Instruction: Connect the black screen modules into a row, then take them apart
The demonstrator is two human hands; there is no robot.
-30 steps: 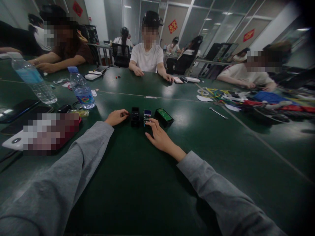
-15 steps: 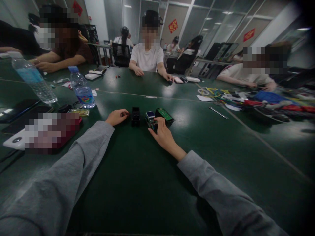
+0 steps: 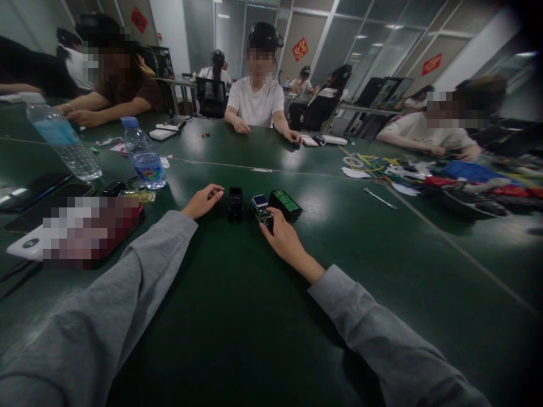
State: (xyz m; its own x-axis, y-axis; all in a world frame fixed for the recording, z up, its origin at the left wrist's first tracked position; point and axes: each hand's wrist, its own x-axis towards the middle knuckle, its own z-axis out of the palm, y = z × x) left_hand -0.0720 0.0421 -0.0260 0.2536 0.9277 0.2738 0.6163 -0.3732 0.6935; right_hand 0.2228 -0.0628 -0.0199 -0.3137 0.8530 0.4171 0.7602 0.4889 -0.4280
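On the dark green table, my right hand (image 3: pixel 280 230) grips a circuit board with a small screen (image 3: pixel 260 202), thumb and fingers at its near edge. Touching or almost touching its right side is a black open case with a green board (image 3: pixel 285 203) in it. A small black plastic housing (image 3: pixel 235 203) stands just left of the circuit board. My left hand (image 3: pixel 203 201) rests beside that housing, apart from it, fingers stretched loosely with nothing visible in them. The undersides of both hands are hidden.
Two water bottles, one tilted-looking (image 3: pixel 63 135) and one blue-capped (image 3: pixel 144 155), stand at left. Phones and a red case (image 3: pixel 123 232) lie nearer. A wrench (image 3: pixel 380 198) and a tangle of cables (image 3: pixel 394 168) are at right. A person in white (image 3: pixel 257 104) sits opposite.
My left hand's fingers have straightened and parted a little beside the black housing. My right hand stays on the circuit board. The whole view has shifted slightly.
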